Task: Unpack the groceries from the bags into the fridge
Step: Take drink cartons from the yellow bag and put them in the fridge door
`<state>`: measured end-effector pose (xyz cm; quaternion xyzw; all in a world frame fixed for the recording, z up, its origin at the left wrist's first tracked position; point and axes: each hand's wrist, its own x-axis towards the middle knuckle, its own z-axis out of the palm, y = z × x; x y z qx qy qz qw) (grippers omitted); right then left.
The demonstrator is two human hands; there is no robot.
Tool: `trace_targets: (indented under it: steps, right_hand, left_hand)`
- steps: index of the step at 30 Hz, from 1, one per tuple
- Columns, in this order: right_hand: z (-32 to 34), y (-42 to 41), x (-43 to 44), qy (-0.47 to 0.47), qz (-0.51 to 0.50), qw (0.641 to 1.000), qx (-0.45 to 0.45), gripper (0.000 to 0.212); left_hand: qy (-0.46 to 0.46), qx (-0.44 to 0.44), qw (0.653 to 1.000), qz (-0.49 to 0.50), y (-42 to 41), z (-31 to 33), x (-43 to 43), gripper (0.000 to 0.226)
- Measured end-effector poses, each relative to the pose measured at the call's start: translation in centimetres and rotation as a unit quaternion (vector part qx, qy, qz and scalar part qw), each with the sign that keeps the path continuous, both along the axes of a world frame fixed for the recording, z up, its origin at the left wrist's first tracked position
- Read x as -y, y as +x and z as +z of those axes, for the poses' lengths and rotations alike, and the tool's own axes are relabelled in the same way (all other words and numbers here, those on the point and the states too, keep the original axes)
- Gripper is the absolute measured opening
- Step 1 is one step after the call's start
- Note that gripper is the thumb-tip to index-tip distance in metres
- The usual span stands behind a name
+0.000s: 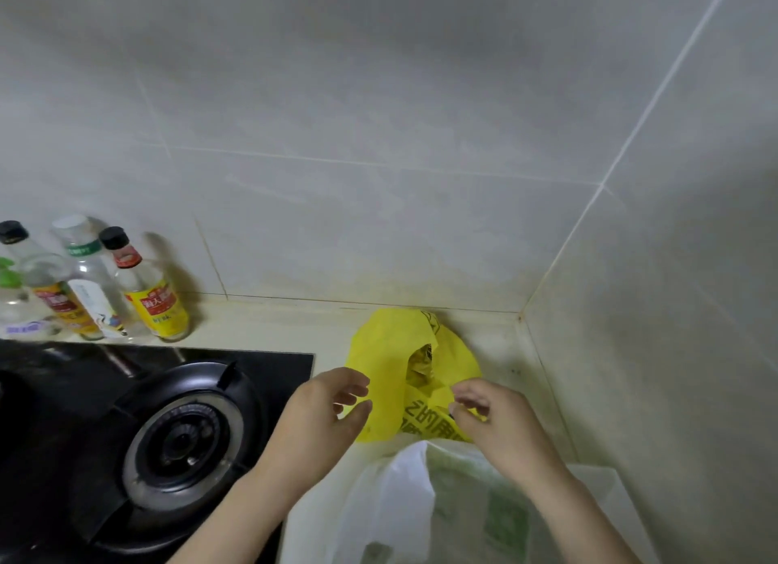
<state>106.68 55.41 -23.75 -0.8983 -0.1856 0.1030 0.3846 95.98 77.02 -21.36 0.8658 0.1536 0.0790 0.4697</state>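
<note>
A yellow plastic bag (391,378) with black print sits crumpled on the counter in the corner, its mouth partly open and its contents in shadow. A white translucent bag (404,504) with green print lies in front of it, nearer to me. My left hand (324,416) hovers at the yellow bag's left edge, thumb and fingers apart, holding nothing. My right hand (492,420) is over the yellow bag's right side with its fingers curled at the bag's edge; whether they pinch the plastic is unclear. No fridge is in view.
A black gas hob (181,437) with a round burner fills the counter to the left. Several sauce and oil bottles (147,285) stand at the back left against the tiled wall. Tiled walls (631,353) close in the corner behind and to the right of the bags.
</note>
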Motion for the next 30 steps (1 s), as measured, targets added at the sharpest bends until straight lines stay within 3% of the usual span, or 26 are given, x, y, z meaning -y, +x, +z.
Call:
trace_targets:
  steps: [5,11,20,27,30]
  right_hand:
    - [-1.9,1.6,0.4,0.000,0.001,1.000,-0.003,0.021]
    - [-3.0,2.6,0.2,-0.004,0.027,0.999,-0.016,0.022]
    - [-4.2,4.4,-0.3,-0.103,0.116,0.988,-0.019,0.040]
    - [-4.8,4.9,0.1,-0.171,0.145,0.974,-0.038,0.037]
    - [-4.4,4.8,0.5,-0.204,0.130,0.970,-0.026,0.053]
  left_hand:
    - [0.016,-0.035,0.999,-0.024,2.3,-2.4,0.8,0.017]
    - [0.080,-0.017,0.993,-0.089,5.2,-3.9,2.4,0.021]
    - [0.203,-0.027,0.935,-0.291,9.6,-6.2,1.3,0.036]
    - [0.281,-0.054,0.908,-0.305,10.9,-7.3,-0.1,0.050]
    - [0.322,-0.090,0.900,-0.279,11.9,-6.9,-0.6,0.060]
